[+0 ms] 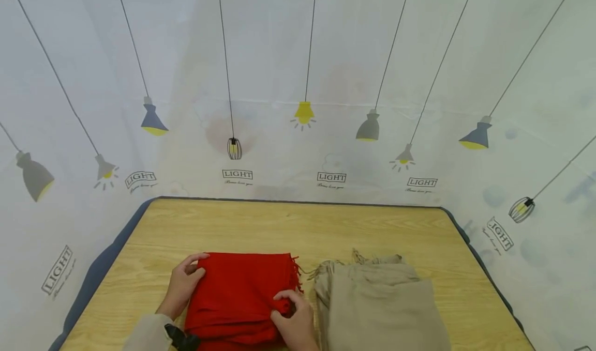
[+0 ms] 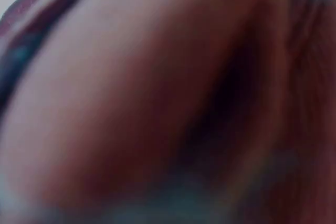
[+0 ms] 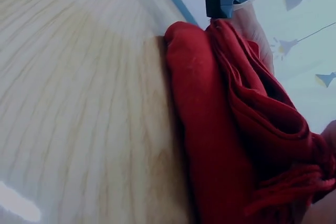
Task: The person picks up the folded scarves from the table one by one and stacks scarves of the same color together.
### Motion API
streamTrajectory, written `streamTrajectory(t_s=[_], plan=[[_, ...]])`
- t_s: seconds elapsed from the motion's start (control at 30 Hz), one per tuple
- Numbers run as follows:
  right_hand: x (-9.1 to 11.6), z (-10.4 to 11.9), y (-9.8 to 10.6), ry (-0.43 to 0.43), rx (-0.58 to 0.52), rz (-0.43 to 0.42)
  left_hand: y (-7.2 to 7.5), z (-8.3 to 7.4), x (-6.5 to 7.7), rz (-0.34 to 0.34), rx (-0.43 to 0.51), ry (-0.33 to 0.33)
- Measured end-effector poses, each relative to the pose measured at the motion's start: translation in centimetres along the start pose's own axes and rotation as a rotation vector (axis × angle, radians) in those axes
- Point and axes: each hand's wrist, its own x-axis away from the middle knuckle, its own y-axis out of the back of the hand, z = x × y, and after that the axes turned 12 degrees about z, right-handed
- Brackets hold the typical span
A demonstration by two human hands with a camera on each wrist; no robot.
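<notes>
A folded red scarf (image 1: 242,284) with a fringe along its right edge lies on the table in the head view. My left hand (image 1: 181,287) grips its upper left edge, thumb and fingers at the cloth. At the lower right side, my right hand (image 1: 299,321) pinches the scarf between thumb and fingers, gathering creases there. In the right wrist view the red scarf (image 3: 210,108) shows stacked layers, with an upper fold looping over a thick lower one. The left wrist view is mostly blurred skin.
A folded beige scarf (image 1: 384,302) with a fringe lies just right of the red one on the wooden table (image 1: 298,224). A white sheet printed with lamps (image 1: 270,56) surrounds the table's back and sides. A black wrist camera (image 1: 182,337) sits on the left wrist.
</notes>
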Motion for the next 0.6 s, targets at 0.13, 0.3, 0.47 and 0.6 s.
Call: streamTrajectory(t_s=[0.13,0.3,0.47,0.6], plan=[[0.1,-0.5,0.2,-0.065,0.043,0.087,0.0,0.4,0.3,-0.018,-0.072,0.032],[-0.6,-0.4,1.3,-0.063,0.139,0.244,0.1,0.5,0.5,-0.029,-0.178,0.056],[-1.8,0.5,3.5,-0.018,0.232,0.397,0.3,-0.2,0.2,-0.044,-0.274,0.04],[-3.2,1.9,6.0,0.046,0.378,0.432,0.2,-1.8,-0.3,-0.101,-0.358,-0.03]])
